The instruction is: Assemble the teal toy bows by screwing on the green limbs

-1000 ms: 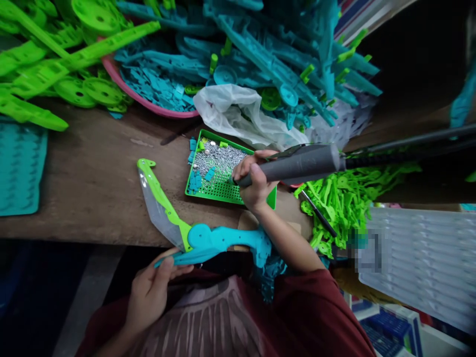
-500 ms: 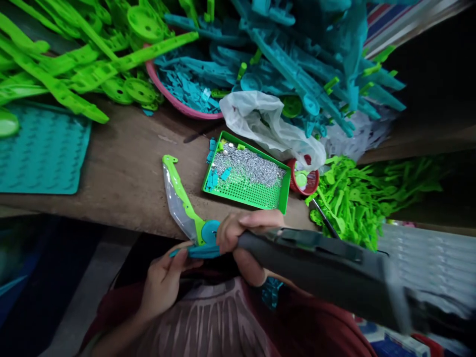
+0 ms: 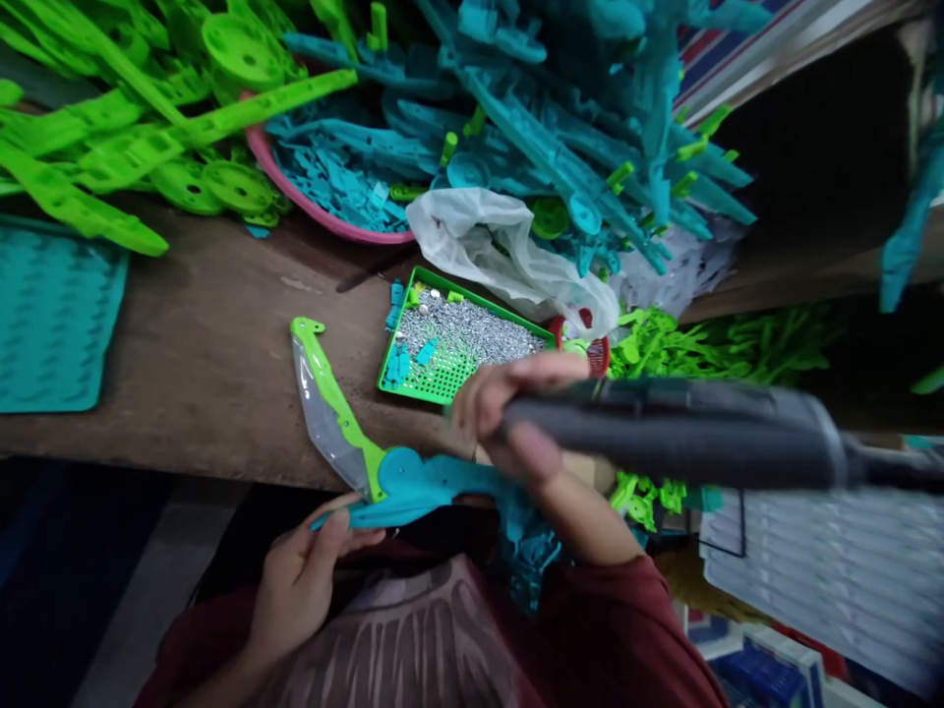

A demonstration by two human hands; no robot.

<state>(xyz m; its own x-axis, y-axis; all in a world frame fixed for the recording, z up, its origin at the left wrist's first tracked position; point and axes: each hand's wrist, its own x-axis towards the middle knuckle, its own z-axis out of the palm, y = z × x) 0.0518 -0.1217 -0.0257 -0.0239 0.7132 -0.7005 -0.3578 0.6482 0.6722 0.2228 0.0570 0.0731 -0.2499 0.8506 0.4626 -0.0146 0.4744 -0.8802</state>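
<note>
Two bare hands are busy at the near edge of a brown tabletop (image 3: 213,344). The left hand (image 3: 299,575) pinches the pointed tip of a long blue-and-lime plastic piece (image 3: 413,482), thumb on top and fingers underneath. This piece lies along the table's near edge, just in front of the person's body; its lime-green arm, edged with a clear curved plastic sheet (image 3: 321,408), reaches out over the wood, while its blue part runs rightward toward the right wrist.

The right hand (image 3: 508,408), blurred, is curled around the narrow end of a thick dark-grey cylindrical tool (image 3: 685,433), which extends to the right with a cord-like tail. Whether the tool's working end touches anything cannot be told.

Beyond the right hand sits a bright green perforated rectangular tray (image 3: 417,391) holding many small silvery metal bits (image 3: 472,329) and a few blue pieces. Beside it stands a small red mesh basket (image 3: 599,359), partly covered by a crumpled translucent white bag (image 3: 472,221). Farther back, a round pink basin (image 3: 324,216) brims with blue plastic parts (image 3: 331,177).
</note>
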